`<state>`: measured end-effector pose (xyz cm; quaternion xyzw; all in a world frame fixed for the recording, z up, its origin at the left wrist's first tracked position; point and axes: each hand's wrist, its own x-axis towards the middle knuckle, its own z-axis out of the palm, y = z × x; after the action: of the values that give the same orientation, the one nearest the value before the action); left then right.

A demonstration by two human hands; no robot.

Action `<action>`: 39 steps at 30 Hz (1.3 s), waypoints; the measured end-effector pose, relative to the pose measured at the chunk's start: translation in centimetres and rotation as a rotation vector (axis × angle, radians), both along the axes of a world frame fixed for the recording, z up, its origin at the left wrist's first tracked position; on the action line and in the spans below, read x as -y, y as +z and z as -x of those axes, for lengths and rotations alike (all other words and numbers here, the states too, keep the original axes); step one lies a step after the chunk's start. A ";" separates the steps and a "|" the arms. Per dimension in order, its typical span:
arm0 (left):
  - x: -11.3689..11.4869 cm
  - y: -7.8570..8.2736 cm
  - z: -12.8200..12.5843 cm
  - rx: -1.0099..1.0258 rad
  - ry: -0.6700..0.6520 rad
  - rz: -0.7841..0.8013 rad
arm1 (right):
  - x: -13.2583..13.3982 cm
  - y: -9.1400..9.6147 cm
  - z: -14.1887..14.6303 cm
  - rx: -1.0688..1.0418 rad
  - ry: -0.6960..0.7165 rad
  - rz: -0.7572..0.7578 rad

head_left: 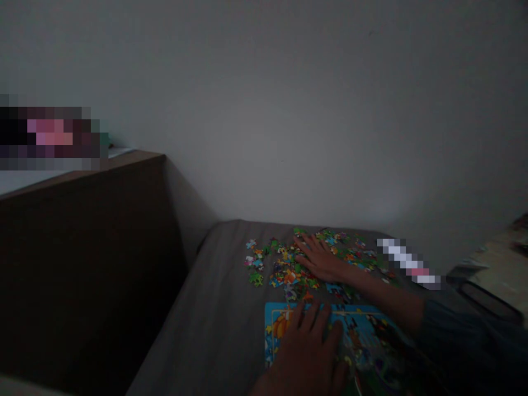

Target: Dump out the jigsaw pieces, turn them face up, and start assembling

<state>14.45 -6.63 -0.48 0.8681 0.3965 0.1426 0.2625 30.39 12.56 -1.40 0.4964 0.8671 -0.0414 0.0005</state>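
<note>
Loose jigsaw pieces in many colours lie scattered on a grey cloth surface. Over the middle of them my right hand is spread palm down, fingers apart and pointing left, touching the pieces. Nearer to me lies a blue puzzle board with a printed picture; a pumpkin shows at its left. My left hand rests on the board's left part with its fingers stretched out towards the pieces. No piece shows in either hand. Part of the board is hidden under my left hand and right forearm.
On the left stands a dark wooden cabinet, with blurred items on top. A pale wall rises behind the cloth surface. At the right edge are a blurred, pixelated white strip and a dark-framed object.
</note>
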 end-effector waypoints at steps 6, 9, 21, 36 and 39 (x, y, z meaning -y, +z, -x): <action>-0.2 0.3 -0.1 -0.038 -0.010 0.022 | -0.6 0.3 0.9 0.010 -0.004 0.020; -0.2 0.4 0.1 -0.038 -0.011 0.022 | -1.1 0.5 1.3 0.004 -0.007 0.018; -0.3 1.3 0.1 -0.051 -0.013 0.069 | -1.9 -0.1 3.4 -0.032 -0.005 -0.024; -0.1 1.1 0.2 -0.069 -0.012 0.032 | -0.9 -0.1 0.1 -0.055 0.117 0.015; -0.1 0.8 0.1 -0.075 0.007 0.005 | -1.2 0.4 -0.8 -0.032 0.073 0.011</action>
<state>14.32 -6.51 0.36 0.8708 0.4095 0.1099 0.2490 31.19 13.78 -0.98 0.4636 0.8844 -0.0540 -0.0092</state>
